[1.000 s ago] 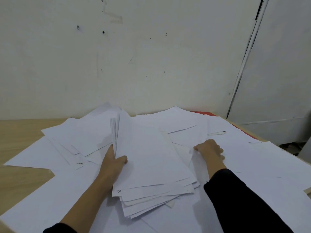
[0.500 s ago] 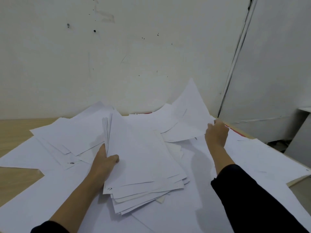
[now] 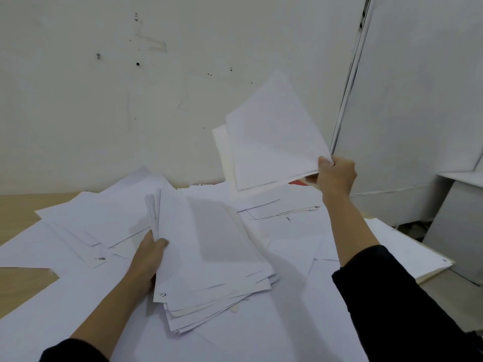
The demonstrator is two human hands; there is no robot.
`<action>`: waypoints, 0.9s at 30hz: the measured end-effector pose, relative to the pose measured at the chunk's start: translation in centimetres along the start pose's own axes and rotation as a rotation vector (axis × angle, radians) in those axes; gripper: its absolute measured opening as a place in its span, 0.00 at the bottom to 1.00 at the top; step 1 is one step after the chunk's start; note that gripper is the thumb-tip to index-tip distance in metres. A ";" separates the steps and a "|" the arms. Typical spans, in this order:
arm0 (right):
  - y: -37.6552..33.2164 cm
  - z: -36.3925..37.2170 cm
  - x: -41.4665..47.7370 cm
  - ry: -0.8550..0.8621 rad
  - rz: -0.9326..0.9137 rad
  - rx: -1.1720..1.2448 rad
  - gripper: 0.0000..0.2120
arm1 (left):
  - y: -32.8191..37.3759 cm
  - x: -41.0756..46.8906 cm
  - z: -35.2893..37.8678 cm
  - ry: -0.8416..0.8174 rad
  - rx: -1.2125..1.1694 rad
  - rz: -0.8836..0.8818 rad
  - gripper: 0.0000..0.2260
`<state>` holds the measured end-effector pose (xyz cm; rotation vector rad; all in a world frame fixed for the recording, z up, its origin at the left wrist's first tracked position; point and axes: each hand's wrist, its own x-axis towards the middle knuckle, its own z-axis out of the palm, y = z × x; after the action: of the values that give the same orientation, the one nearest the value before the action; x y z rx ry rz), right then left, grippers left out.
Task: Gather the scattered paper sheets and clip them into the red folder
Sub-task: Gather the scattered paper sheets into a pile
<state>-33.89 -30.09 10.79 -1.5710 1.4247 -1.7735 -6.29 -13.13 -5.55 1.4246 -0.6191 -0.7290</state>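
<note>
The bench [image 3: 18, 205] is covered with loose sheets [image 3: 78, 226], so the gathering is, I judge, only partly done. The left hand [image 3: 147, 259] has its grip around a thick stack [image 3: 209, 257]; the right hand [image 3: 335, 176] pinches a few lifted sheets [image 3: 271, 142]. The red folder [image 3: 296, 182] (only a sliver shows, under papers at the far side) is not yet in use; all the clipping is left.

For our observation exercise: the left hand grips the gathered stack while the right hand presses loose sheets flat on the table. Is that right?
No. The head view shows the right hand holding sheets lifted above the table, not pressing them flat; the left hand grips the stack.
</note>
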 end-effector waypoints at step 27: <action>5.7 2.5 -10.8 -1.210 0.261 -0.555 0.32 | -0.7 0.1 -0.8 -0.129 0.127 -0.001 0.24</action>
<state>-30.21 -24.91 0.06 -1.9947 1.3351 -0.0657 -5.68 -12.74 -6.29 1.5028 -0.7764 -0.7984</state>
